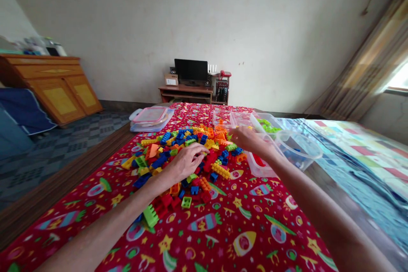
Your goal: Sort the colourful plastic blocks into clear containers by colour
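A heap of toy building bricks (161, 159) in red, blue, yellow, orange and green lies on the red patterned tablecloth (204, 242). Over the middle of the heap is my left hand (190, 159), its fingers curled together; a bit of yellow shows at the fingertips, but I cannot make out what they hold. My right hand (244, 137) is at the heap's right edge, beside the clear boxes. Its fingers look closed and point left, with a green brick (230, 137) close to the tips; whether it is held is unclear.
Clear boxes stand to the right: one with green bricks (267, 126), another with red pieces (259, 160), and a round tub (298, 149) with blue pieces. Stacked lids (151, 117) lie at the back left. A desk with a monitor (191, 70) stands beyond; a bed (357, 157) adjoins right.
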{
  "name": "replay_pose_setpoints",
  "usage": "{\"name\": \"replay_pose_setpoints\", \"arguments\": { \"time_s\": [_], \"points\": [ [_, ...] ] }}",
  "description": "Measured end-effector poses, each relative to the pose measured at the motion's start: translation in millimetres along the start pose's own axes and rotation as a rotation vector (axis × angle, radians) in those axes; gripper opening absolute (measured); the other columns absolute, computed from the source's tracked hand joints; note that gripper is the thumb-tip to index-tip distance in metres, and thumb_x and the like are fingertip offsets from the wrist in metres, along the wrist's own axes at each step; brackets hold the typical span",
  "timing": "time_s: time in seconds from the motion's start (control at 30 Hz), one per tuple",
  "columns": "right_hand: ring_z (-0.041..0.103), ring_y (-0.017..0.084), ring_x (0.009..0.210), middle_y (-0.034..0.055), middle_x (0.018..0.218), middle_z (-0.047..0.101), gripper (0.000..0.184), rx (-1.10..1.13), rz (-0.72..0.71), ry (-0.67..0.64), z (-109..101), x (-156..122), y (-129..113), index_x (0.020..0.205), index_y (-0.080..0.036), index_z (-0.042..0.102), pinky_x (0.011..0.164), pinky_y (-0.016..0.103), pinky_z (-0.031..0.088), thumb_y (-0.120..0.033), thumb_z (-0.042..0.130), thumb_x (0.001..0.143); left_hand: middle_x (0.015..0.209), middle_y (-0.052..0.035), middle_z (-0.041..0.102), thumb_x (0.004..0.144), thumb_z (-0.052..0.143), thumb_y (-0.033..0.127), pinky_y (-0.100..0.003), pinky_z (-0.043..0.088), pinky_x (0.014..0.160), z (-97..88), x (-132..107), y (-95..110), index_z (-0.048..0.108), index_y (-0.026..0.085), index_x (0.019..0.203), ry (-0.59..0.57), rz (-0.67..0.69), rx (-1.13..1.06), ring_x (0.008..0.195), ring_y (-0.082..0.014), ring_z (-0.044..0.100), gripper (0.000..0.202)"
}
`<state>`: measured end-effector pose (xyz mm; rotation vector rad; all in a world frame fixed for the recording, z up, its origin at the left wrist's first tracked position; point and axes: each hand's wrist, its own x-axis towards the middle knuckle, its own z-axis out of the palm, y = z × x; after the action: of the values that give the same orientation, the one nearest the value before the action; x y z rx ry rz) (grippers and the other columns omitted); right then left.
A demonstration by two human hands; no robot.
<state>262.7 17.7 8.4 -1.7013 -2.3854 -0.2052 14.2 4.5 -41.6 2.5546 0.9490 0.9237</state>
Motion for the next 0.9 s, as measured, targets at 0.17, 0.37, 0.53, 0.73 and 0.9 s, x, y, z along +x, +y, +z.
{"name": "replay_pose_setpoints", "arguments": {
  "time_s": [0.17, 0.37, 0.53, 0.73, 0.9],
  "points": [
    [0.059, 0.025, 0.097, 0.017, 0.105, 0.065, 0.035, -0.213, -0.03, -0.198, 24, -24, -41, 0.111, -0.011, 0.062, 0.081, 0.035, 0.046, -0.005, 0.038, 0.086, 0.107, -0.0081, 0.064, 0.089, 0.042, 0.014, -0.033, 0.05, 0.092, 10.6, -4, -2, 0.064, 0.017, 0.099, 0.005, 0.113, 0.152, 0.101, -0.0182, 0.061, 0.024],
    [0.059, 0.025, 0.093, 0.0168, 0.099, 0.064, 0.033, -0.204, 0.051, -0.078, 27, -27, -42, 0.107, -0.011, 0.06, 0.08, 0.035, 0.043, -0.007, 0.033, 0.088, 0.111, -0.0099, 0.064, 0.092, 0.041, 0.016, -0.036, 0.048, 0.095, 20.9, -13, 6, 0.058, 0.015, 0.117, -0.108, 0.18, 0.328, 0.106, -0.0213, 0.059, 0.03],
    [0.059, 0.021, 0.089, 0.0145, 0.096, 0.064, 0.027, -0.115, 0.043, 0.025, 19, -30, -59, 0.108, -0.01, 0.057, 0.077, 0.029, 0.043, -0.019, 0.039, 0.09, 0.106, -0.0092, 0.065, 0.094, 0.037, 0.018, -0.036, 0.049, 0.092, 20.5, -15, 13, 0.056, 0.016, 0.116, -0.112, 0.148, 0.393, 0.104, -0.0216, 0.059, 0.029],
    [0.059, 0.02, 0.098, 0.014, 0.105, 0.064, 0.027, 0.031, -0.147, -0.108, 33, -33, -70, 0.109, -0.01, 0.056, 0.08, 0.027, 0.045, -0.014, 0.044, 0.085, 0.101, -0.0091, 0.063, 0.093, 0.039, 0.015, -0.035, 0.049, 0.088, 20.3, -14, 12, 0.057, 0.015, 0.106, -0.124, 0.148, 0.393, 0.097, -0.021, 0.059, 0.022],
    [0.06, 0.021, 0.1, 0.0115, 0.107, 0.065, 0.034, 0.113, -0.116, -0.194, 34, -27, -59, 0.115, -0.015, 0.054, 0.079, 0.027, 0.046, -0.016, 0.05, 0.081, 0.106, -0.0095, 0.063, 0.092, 0.038, 0.013, -0.035, 0.048, 0.09, 19.1, -14, 13, 0.055, 0.015, 0.114, -0.135, 0.161, 0.372, 0.101, -0.0208, 0.058, 0.028]
  ]
}}
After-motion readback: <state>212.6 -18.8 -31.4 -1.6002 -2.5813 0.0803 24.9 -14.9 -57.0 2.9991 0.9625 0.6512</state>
